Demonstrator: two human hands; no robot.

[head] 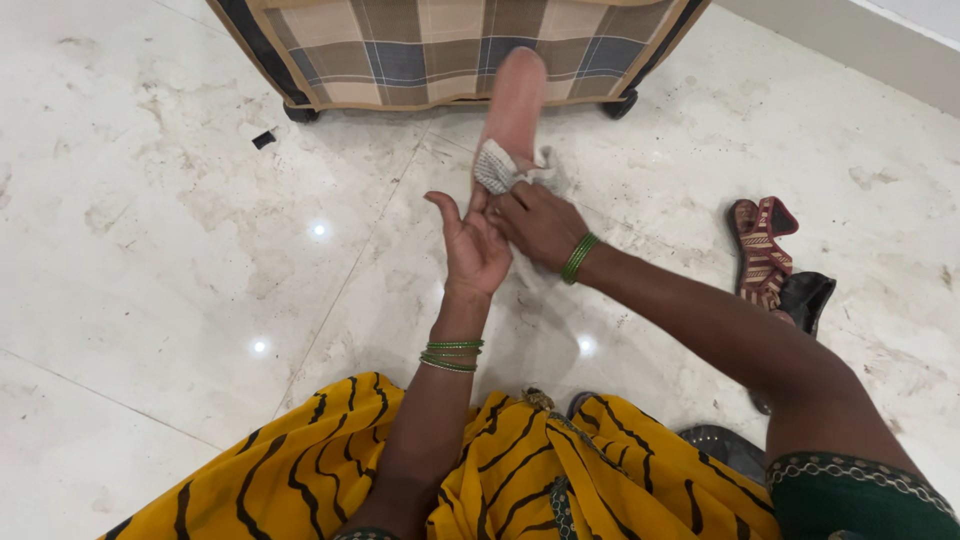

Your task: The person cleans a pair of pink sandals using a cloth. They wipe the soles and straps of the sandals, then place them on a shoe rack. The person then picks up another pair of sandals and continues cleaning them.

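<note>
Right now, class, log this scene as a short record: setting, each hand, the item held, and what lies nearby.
setting: pale marble floor, person seated in yellow striped cloth
left hand: open palm under the shoe's lower end
right hand: presses a white rag on the shoe
shoe: pinkish, sole up, held tilted
nearby: checked bag behind; red patterned sandal and black shoe to the right

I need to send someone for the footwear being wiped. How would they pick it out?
Start at the plaid case on the marble floor. Just before it, the left hand props up a pale pink sole, the right hand pressing a cloth there. Unlike the patterned maroon sandal aside, it's plain.
</note>
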